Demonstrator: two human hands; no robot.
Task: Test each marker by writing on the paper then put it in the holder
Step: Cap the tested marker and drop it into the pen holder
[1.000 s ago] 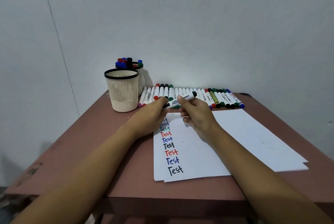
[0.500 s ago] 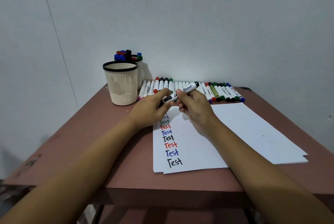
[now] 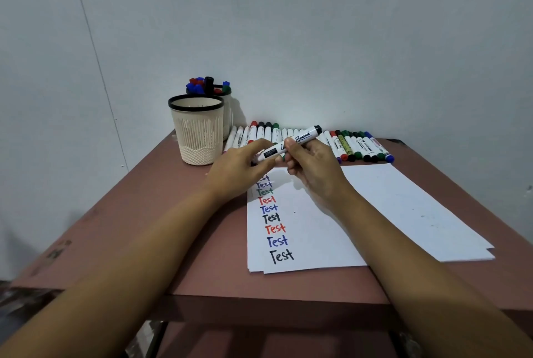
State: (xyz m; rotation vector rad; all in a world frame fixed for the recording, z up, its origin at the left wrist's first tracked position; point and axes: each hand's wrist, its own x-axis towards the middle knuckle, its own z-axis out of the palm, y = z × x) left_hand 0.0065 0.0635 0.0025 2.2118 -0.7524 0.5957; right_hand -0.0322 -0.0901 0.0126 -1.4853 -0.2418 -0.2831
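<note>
White-barrelled marker (image 3: 302, 138) with a black end, held in both hands above the far edge of the paper (image 3: 389, 207) and in front of the row (image 3: 357, 147) of markers lying on the table (image 3: 129, 227). The marker is tilted, its right end higher. Left hand (image 3: 236, 173): thumb and fingers pinch the lower left end, covering it. Right hand (image 3: 317, 170): fingers curled round the middle of the barrel. Paper: several white sheets, stacked slightly askew, with a column of the word "Test" down the left side in black, blue, red and green; the top of the column is hidden under the left hand. Cream holder (image 3: 199, 138) with a black rim stands upright on the table, left of the row. Rear holder (image 3: 227, 118), just behind it, contains markers with blue, red, black and green ends (image 3: 202, 85).
</note>
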